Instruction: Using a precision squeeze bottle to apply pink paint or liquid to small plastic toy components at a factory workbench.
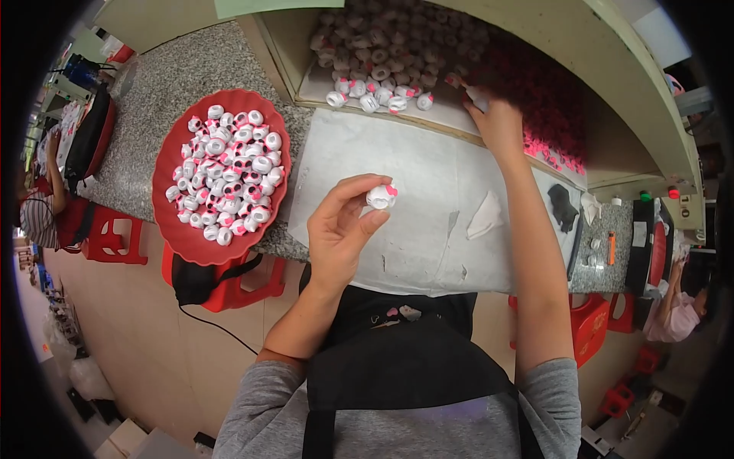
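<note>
Between thumb and fingers, my left hand (pixel 336 233) pinches a small white toy head (pixel 380 196) with a pink bow, above the paper-covered worktop. My right hand (pixel 501 126) reaches to the shelf opening and is closed on a small white squeeze bottle (pixel 477 98) with a reddish tip. That tip is close to a row of white heads with pink bows (pixel 382 95) along the shelf's front edge. To the left, a red scalloped tray (pixel 162 172) holds a heap of similar white heads with pink bows.
Inside the shelf lie a pile of plain white heads (pixel 382 38) and many small pink pieces (pixel 554 141). White paper (pixel 405 252) covers the worktop, with a crumpled tissue (pixel 485 216), a dark cloth (pixel 563 206) and an orange pen (pixel 612 248) farther right. Red stools (pixel 222 283) stand below; other people sit at both sides.
</note>
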Demonstrator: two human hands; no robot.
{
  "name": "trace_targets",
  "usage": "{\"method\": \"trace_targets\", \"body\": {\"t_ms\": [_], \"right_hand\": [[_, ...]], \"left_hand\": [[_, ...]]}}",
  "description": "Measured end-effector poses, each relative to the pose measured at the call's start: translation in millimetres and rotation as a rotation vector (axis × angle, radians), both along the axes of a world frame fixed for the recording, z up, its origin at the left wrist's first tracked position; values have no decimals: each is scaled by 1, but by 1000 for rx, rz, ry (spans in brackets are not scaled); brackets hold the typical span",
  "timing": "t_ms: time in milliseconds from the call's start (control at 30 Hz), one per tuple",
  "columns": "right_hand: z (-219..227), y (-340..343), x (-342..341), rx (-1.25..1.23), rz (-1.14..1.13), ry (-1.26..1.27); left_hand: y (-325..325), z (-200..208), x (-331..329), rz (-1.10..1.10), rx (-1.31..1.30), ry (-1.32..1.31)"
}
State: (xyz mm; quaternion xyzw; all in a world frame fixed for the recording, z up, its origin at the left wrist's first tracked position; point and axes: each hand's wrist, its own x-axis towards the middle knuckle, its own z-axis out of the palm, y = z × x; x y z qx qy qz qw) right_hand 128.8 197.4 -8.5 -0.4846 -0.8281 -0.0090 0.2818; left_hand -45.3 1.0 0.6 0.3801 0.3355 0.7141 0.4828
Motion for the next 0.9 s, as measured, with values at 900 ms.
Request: {"method": "trace_targets", "body": {"t_ms": [900], "right_hand": [[19,-143,4,-1063,164,1424]], "left_hand": [[10,-11,44,-227,40,44]]}}
